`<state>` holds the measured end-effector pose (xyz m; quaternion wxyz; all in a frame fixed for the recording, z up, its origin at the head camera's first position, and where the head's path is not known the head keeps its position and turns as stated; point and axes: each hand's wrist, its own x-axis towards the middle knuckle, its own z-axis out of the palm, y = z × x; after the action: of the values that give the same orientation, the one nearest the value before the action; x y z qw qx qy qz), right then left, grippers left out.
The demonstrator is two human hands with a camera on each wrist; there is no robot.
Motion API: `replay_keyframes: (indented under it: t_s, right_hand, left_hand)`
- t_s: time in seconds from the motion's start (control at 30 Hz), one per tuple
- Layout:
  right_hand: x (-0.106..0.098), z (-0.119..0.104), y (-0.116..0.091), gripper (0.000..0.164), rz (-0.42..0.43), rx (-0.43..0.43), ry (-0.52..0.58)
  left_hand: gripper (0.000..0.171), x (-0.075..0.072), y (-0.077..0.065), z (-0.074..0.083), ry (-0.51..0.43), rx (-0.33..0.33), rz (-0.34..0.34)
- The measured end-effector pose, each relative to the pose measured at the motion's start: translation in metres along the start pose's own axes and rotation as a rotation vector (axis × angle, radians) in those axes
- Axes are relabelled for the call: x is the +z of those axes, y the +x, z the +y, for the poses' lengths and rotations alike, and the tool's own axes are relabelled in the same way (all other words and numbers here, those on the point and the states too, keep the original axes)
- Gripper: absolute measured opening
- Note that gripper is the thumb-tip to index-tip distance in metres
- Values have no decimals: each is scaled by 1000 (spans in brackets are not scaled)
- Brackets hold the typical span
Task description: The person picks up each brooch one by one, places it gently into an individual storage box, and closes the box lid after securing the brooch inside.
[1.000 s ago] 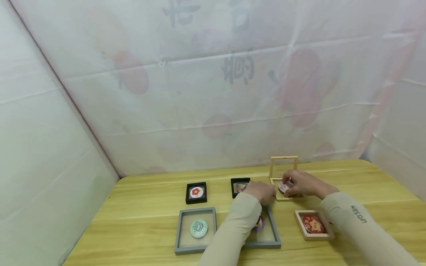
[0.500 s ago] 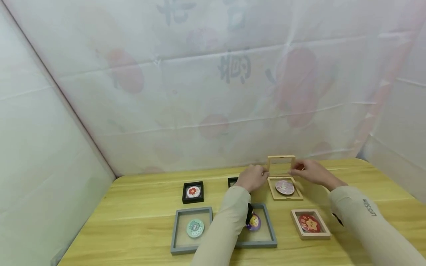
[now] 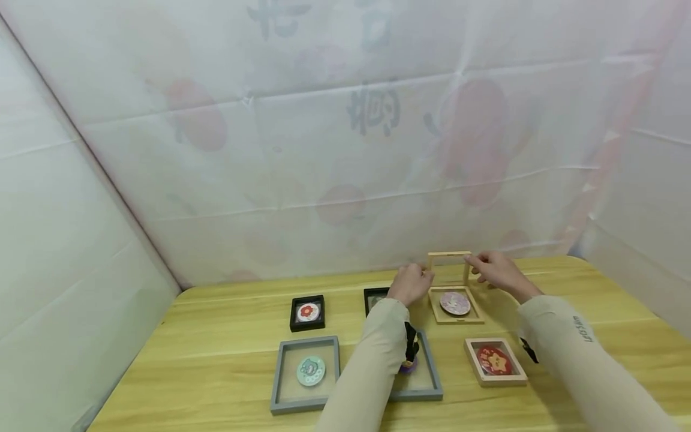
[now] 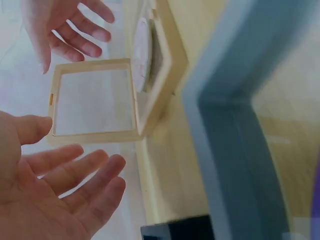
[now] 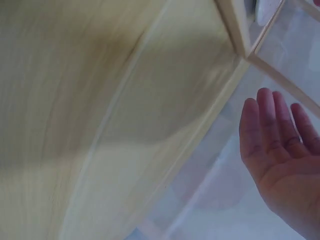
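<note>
A small light-wood display frame (image 3: 468, 321) stands opened on the table, its clear-windowed lid (image 3: 449, 254) raised upright at the back. Inside its base lies a round pink-and-white badge (image 3: 455, 303). My left hand (image 3: 411, 283) is at the lid's left side; in the left wrist view its thumb (image 4: 36, 128) meets the lid's edge, with the other fingers loosely spread beside it. At the lid's right side is my right hand (image 3: 499, 275). Its fingers (image 5: 267, 117) are nearly straight in the right wrist view; whether they touch the lid I cannot tell.
Nearer me lie two grey frames, one with a green badge (image 3: 311, 371), the other (image 3: 438, 393) partly under my left sleeve. A black frame (image 3: 308, 327) holds a flower badge; another (image 3: 372, 292) is half hidden. A wooden frame (image 3: 502, 381) holds a red star badge. Fabric (image 3: 324, 150) hangs behind.
My right hand has let go of the pink badge, now lying in the wooden frame, and has risen to the lid's right side. My left hand has moved back and up to the lid's left side.
</note>
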<state>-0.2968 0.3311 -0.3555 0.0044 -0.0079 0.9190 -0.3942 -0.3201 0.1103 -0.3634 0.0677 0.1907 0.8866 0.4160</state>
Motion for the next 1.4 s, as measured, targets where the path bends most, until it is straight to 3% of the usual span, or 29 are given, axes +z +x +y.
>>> replay_keyframes:
  t_s: [0.3,0.43,0.6,0.83,1.03,1.13,1.4]
  right_hand:
    - [1,-5,5,83,-62,122,119]
    - [1,-6,5,85,-90,183,163]
    - [5,-7,6,87,-110,232,201]
    - [11,-10,9,88,-128,295,241]
    - [11,-11,13,86,-129,314,220]
    - [15,-10,12,82,-142,314,216]
    - [15,1,11,77,-158,222,236]
  left_hand:
    - [41,-3,3,-1,-115,-70,-19]
    - [51,1,6,-3,-141,-81,1]
    - [41,4,5,0,-132,-69,25]
    - [49,5,2,-2,-100,-97,-2]
    - [48,3,1,0,-134,-71,-14]
    - [49,2,-1,-1,-153,-90,-25]
    - [55,0,-4,-2,-176,-95,-25]
